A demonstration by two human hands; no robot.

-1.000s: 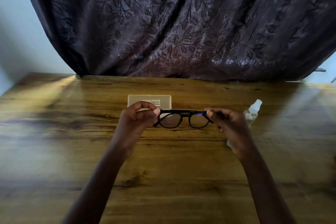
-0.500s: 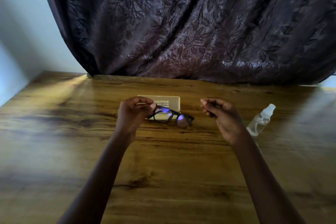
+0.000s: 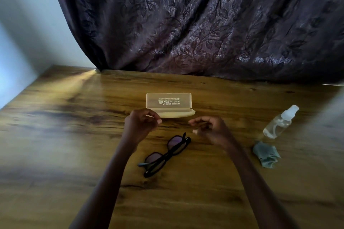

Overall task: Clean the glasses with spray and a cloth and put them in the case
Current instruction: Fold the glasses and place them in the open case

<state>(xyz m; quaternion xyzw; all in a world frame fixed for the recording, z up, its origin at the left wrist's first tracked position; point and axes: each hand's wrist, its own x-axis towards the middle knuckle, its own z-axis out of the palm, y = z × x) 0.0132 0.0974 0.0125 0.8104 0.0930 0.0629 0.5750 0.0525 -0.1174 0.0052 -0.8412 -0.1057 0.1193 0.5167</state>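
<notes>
The black-framed glasses [image 3: 166, 154] with dark, purplish lenses lie folded on the brown wood-grain table [image 3: 55, 135]. They are set diagonally, one end toward 1 o'clock and the other toward 7 o'clock, and a small teal temple tip pokes out at the lower end. They rest between the two forearms, and neither hand touches them.

At 11 o'clock from the glasses the left hand [image 3: 141, 125] hangs with its fingers curled in toward the thumb. It overlaps the near left corner of the case, and whether it touches or pinches that edge cannot be told. At 1 o'clock the right hand [image 3: 210, 130] hovers with loosely curled fingers and holds nothing. The hands are apart, with bare table between them.

At 12 o'clock, just beyond the hands, sits the pale yellow translucent plastic glasses case [image 3: 168, 105]. It is open, with the lid standing up and white print on it.

Toward 2 o'clock a small clear spray bottle with a white cap [image 3: 280, 122] lies tilted on the table. At 3 o'clock, near the bottle, is a crumpled blue-grey cleaning cloth [image 3: 266, 154].

A dark purple curtain with a leaf pattern [image 3: 204, 24] hangs along the table's far edge, and a pale wall [image 3: 22, 24] shows at 10 o'clock.
</notes>
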